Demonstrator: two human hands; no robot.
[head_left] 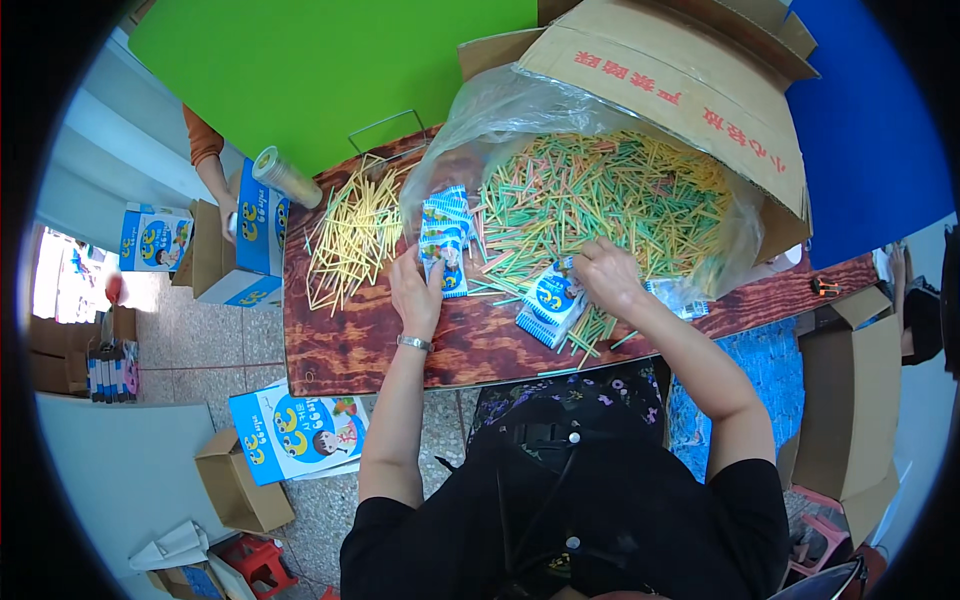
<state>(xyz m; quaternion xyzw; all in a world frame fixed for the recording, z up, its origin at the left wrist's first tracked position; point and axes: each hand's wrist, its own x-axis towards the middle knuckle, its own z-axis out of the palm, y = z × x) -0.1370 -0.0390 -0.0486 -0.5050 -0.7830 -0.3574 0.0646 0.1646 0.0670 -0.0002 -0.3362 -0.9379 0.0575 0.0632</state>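
My left hand (414, 294) grips the lower left side of a row of overlapping blue-and-white packets (446, 222), with its thumb lying over them. To the right, my right hand (608, 276) has its fingers closed at the upper right corner of another blue-and-white packet (551, 294). More packets lie under that one, near the table's front edge. Behind both hands spreads a large heap of thin yellow, green and pink sticks (600, 195), spilling from a clear plastic bag (480, 105). A smaller pile of yellow sticks (352, 235) lies left of my left hand.
The bag comes out of a tipped cardboard carton (690, 85) on the reddish wooden table (400, 365). A clear tub (285, 177) and a wire stand (385, 130) are at the left back. Another person's hand (228, 220) reaches a blue box (262, 215). A tall open carton (850, 400) stands right.
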